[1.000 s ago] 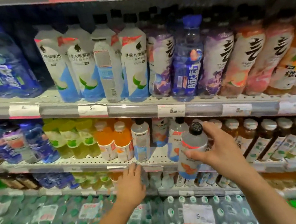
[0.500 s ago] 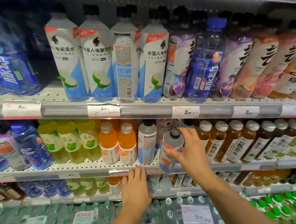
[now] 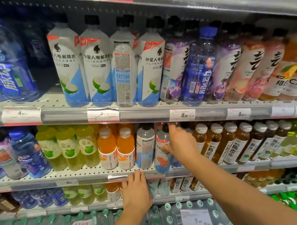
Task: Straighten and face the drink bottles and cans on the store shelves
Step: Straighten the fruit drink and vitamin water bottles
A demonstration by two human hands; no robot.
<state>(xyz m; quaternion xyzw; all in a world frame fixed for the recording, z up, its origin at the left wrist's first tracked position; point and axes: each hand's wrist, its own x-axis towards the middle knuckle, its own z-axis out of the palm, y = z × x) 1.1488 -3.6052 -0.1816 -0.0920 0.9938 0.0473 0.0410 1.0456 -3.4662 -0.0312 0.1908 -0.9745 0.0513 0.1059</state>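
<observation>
On the middle shelf (image 3: 87, 174), the gray bottle (image 3: 163, 148) has been pushed back in (nearly standing) by the gripping right hand (image 3: 182, 142); the flat left hand (image 3: 135, 187) rests below.

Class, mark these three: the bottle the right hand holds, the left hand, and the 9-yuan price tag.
white black-capped bottle (image 3: 161, 149), head view, label left of the fingers.
left hand (image 3: 136, 190), head view, back of hand.
9-yuan price tag (image 3: 196, 220), head view, centre.

Glossy clear plastic bottles (image 3: 145, 147) with shiny printed sleeves stand on a matt perforated metal shelf (image 3: 87, 172).
</observation>
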